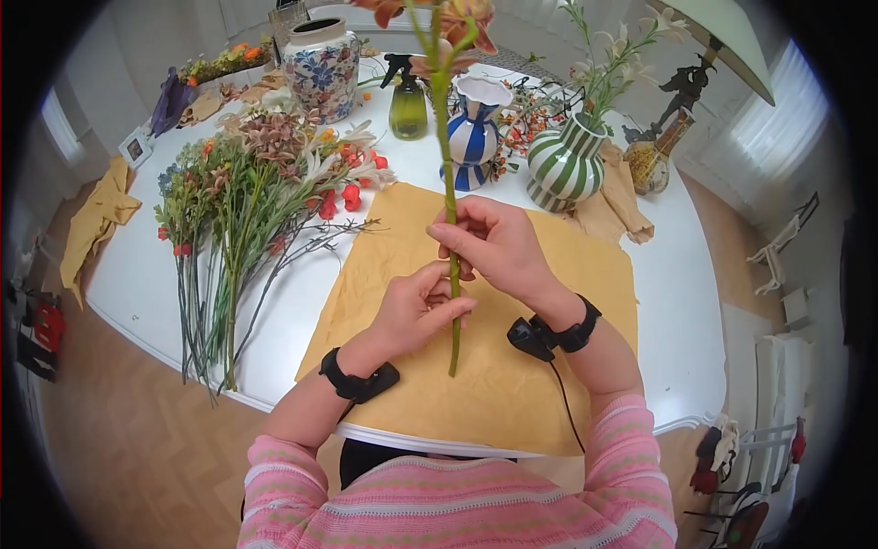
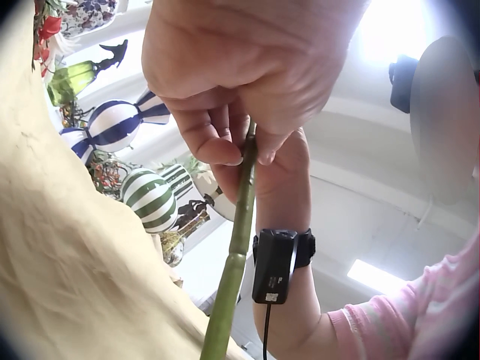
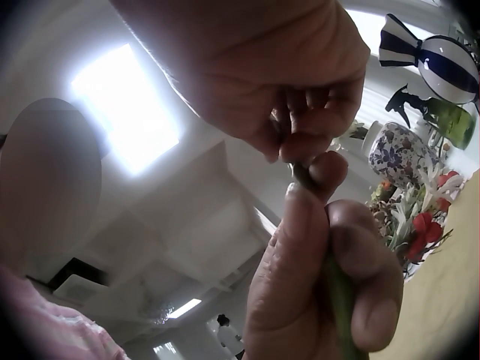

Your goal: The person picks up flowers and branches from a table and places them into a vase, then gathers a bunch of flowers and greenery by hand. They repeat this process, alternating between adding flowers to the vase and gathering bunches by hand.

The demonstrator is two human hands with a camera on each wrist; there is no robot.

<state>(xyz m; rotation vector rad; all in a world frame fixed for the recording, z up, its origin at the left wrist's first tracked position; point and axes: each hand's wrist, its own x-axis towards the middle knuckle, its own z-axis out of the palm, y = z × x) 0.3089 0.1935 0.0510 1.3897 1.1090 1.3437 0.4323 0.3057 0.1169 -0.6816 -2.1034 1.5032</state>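
Note:
Upright in front of the person is an artificial flower stem (image 1: pixel 448 165), thick and green, with brownish-orange blooms (image 1: pixel 466 27) cut off by the top of the head view. The left hand (image 1: pixel 422 306) pinches it low down, thumb across the front. Just above, the right hand (image 1: pixel 494 240) grips the same stem between thumb and fingers. In the left wrist view the bare lower stem (image 2: pixel 229 277) runs down from the fingers. The right wrist view has both hands close together on it, with part of the stem hidden behind fingers. Brown kraft paper (image 1: pixel 540 366) lies beneath the hands.
A heap of artificial flowers (image 1: pixel 247 183) lies on the left of the white table (image 1: pixel 119 284). Along the back stand a floral vase (image 1: pixel 322 73), a green spray bottle (image 1: pixel 408 110), a blue-striped vase (image 1: pixel 471 128), a green-striped vase (image 1: pixel 567 165), a glass bottle (image 1: pixel 654 165) and a lamp (image 1: pixel 732 37).

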